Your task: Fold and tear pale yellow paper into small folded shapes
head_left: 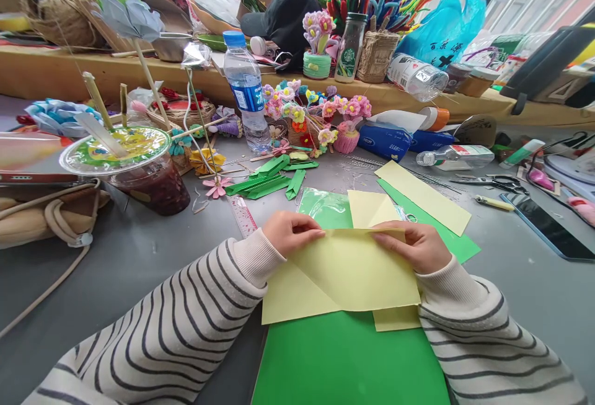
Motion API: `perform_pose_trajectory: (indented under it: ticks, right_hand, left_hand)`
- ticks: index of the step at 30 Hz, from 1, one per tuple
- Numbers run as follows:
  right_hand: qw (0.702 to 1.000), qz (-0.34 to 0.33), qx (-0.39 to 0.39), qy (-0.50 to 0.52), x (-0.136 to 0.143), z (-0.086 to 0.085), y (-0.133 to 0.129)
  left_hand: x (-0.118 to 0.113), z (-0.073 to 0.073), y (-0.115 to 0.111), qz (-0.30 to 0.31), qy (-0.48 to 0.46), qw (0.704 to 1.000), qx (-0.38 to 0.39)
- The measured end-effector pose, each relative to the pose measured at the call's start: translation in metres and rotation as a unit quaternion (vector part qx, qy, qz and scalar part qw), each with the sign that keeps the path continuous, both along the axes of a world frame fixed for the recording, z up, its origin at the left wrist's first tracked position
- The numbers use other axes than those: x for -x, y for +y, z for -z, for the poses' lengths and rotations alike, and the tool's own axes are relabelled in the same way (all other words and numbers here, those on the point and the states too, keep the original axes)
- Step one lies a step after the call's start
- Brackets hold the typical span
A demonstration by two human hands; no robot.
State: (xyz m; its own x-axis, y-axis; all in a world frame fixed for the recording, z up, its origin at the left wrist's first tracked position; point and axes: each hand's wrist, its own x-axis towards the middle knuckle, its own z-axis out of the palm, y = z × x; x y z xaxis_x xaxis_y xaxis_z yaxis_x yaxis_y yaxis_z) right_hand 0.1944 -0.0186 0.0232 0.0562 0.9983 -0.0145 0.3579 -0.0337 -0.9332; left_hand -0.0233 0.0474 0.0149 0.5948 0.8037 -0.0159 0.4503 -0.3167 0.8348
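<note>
A sheet of pale yellow paper [357, 268] with crease lines is held up over a green sheet [348, 355]. My left hand [292, 233] pinches its top edge left of the middle. On the right, my right hand [411, 244] grips the same edge, thumb in front and fingers behind. A narrow fold runs along that edge between the hands. Behind it lies another yellow piece [369, 206], and a yellow corner [396, 319] shows below the sheet's right end. Folded green paper strips [264, 183] lie beyond my left hand.
A lidded drink cup [153, 188] and a water bottle [246, 98] stand at the left and back. Scissors [499, 183], a box cutter [494, 203] and a phone [553, 225] lie at right. A yellow strip [423, 197] rests on green paper. Crochet flowers [344, 107] line the back.
</note>
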Motion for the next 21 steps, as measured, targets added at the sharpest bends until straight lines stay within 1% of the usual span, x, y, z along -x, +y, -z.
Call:
perform_pose_trajectory:
  ticks: [4,6,9,12,15,18,21]
  right_hand:
    - [0.999,-0.004,-0.019,-0.029,0.0004,0.0010,0.0006]
    - [1.000,-0.002,-0.007,-0.030,0.0010,0.0007,0.0011]
    - [0.998,0.016,0.057,-0.004,0.0017,-0.0006,0.0016]
    - [0.988,0.033,0.133,0.074,0.0021,-0.0028,0.0017]
    - [0.972,0.054,0.177,0.144,0.0023,-0.0052,0.0016]
    - [0.961,0.061,0.199,0.180,0.0020,-0.0068,0.0017]
    - [0.952,0.059,0.215,0.207,0.0013,-0.0069,0.0020]
  left_hand:
    - [-0.0003,-0.0005,-0.0021,0.001,-0.004,1.000,-0.019]
    - [-0.0005,0.0000,-0.0030,0.003,-0.007,0.999,-0.040]
    - [-0.0007,0.0007,-0.0035,0.010,-0.018,0.997,-0.068]
    - [-0.0008,0.0002,-0.0036,0.025,-0.041,0.993,-0.110]
    - [-0.0010,-0.0018,-0.0044,0.037,-0.062,0.986,-0.150]
    - [-0.0015,-0.0044,-0.0065,0.033,-0.076,0.986,-0.147]
    - [-0.0015,-0.0067,-0.0077,0.023,-0.083,0.991,-0.101]
